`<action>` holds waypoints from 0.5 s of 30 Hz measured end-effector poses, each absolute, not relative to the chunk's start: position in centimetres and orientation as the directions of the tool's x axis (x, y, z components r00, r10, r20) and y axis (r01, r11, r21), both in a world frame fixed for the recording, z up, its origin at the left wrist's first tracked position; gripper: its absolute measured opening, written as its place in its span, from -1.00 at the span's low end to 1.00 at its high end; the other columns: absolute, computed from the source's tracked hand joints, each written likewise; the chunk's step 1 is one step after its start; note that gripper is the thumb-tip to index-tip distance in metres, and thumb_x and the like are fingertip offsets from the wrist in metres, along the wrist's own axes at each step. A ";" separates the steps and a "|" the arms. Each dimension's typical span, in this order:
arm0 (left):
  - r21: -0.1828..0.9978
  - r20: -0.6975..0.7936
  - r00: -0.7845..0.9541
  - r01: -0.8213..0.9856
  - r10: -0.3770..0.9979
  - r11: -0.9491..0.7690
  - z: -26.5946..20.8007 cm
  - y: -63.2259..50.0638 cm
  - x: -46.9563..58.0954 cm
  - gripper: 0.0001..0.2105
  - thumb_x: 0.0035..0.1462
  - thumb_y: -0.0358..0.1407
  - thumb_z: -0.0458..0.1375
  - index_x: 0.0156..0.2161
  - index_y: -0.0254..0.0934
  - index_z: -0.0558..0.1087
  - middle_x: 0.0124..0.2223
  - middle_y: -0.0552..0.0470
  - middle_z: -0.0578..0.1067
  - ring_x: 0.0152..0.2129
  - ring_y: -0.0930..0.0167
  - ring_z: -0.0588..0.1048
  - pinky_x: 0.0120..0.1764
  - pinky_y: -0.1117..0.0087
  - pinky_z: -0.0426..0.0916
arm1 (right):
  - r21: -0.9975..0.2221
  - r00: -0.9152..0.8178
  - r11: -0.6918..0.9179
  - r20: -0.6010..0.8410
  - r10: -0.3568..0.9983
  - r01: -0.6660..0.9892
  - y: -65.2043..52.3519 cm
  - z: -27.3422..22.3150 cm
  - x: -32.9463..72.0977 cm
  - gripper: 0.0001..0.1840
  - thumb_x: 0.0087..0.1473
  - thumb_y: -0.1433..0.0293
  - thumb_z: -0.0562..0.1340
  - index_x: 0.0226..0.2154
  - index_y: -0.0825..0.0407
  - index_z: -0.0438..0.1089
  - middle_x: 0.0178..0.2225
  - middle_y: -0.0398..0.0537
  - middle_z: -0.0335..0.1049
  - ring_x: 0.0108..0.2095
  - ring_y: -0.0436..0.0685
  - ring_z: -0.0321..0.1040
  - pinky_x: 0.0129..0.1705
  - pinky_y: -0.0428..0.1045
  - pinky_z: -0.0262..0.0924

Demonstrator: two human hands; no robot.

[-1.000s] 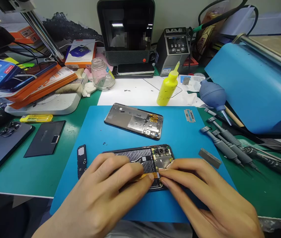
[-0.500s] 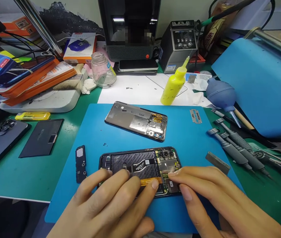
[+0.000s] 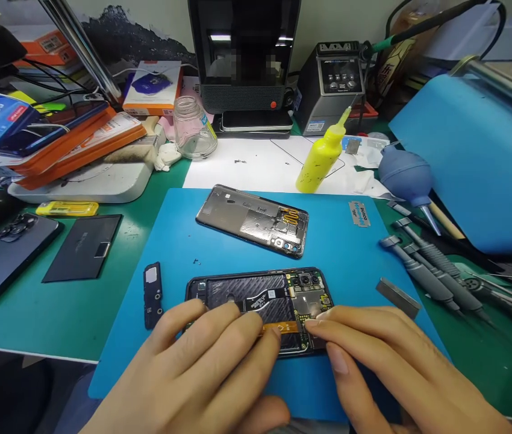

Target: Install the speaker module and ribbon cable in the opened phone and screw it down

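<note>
An opened phone (image 3: 278,271) lies on a blue mat, with its battery bay, circuit board and camera modules exposed. An orange flex cable (image 3: 285,327) runs along its lower part towards the board, and a black flex cable (image 3: 256,300) crosses above. My left hand (image 3: 202,355) is curled over the phone's left part. Its index fingertip touches the orange cable, while its thumb sits below the phone. My right hand (image 3: 382,349) has its fingers stretched out, the index fingertip on the board by the cable's right end. Its thumb is apart, near the phone's lower right edge.
Behind the phone lies a detached back cover (image 3: 251,220). A black phone part (image 3: 152,295) is at left. Screwdrivers (image 3: 437,271), a blue air blower (image 3: 405,172) and a metal strip (image 3: 398,297) are at right. A yellow bottle (image 3: 321,160) and a glass jar (image 3: 194,132) stand behind.
The whole view has shifted slightly to the right. My left index finger has drawn back a little to the left along the orange cable. My right hand stays at the board.
</note>
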State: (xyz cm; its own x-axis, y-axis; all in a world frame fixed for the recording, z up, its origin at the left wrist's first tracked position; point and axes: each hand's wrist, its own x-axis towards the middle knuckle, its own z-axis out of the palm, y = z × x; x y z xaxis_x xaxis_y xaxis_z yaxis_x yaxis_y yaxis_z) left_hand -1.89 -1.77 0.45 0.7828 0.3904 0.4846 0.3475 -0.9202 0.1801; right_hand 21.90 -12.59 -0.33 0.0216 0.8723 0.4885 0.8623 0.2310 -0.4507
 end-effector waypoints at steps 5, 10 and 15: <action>0.219 0.453 0.806 0.313 0.380 -0.924 0.6 -1.5 -0.9 -0.67 0.73 -0.08 0.07 0.13 -0.14 0.65 0.00 0.20 0.78 0.03 0.40 0.57 0.19 0.29 0.23 | -0.425 -0.020 0.237 0.454 0.891 0.874 -13.3 -0.4 22.2 -0.69 0.42 0.50 0.29 0.13 -0.08 0.56 0.00 -0.03 0.70 -0.06 0.13 0.70 0.02 0.00 0.60; 0.244 0.464 0.792 0.316 0.396 -0.917 0.8 -0.7 -0.3 -0.65 0.73 -0.07 0.05 0.06 -0.05 0.69 -0.09 0.20 0.76 -0.02 0.34 0.52 0.10 0.24 0.24 | -0.362 -0.073 0.258 0.453 0.888 0.896 -13.4 -0.5 22.6 -0.68 0.41 0.48 0.30 0.15 -0.04 0.57 -0.02 -0.05 0.70 -0.06 0.06 0.70 0.07 -0.11 0.58; 0.262 0.462 0.791 0.309 0.400 -0.914 0.2 -0.9 -0.7 -0.72 0.71 -0.08 0.10 0.11 -0.03 0.66 -0.07 0.19 0.74 0.02 0.33 0.47 0.17 0.25 0.19 | -0.308 -0.165 0.329 0.456 0.874 0.893 -13.0 -0.5 23.5 -0.66 0.37 0.42 0.33 0.14 -0.06 0.63 -0.05 -0.03 0.74 -0.14 0.13 0.75 -0.04 -0.08 0.64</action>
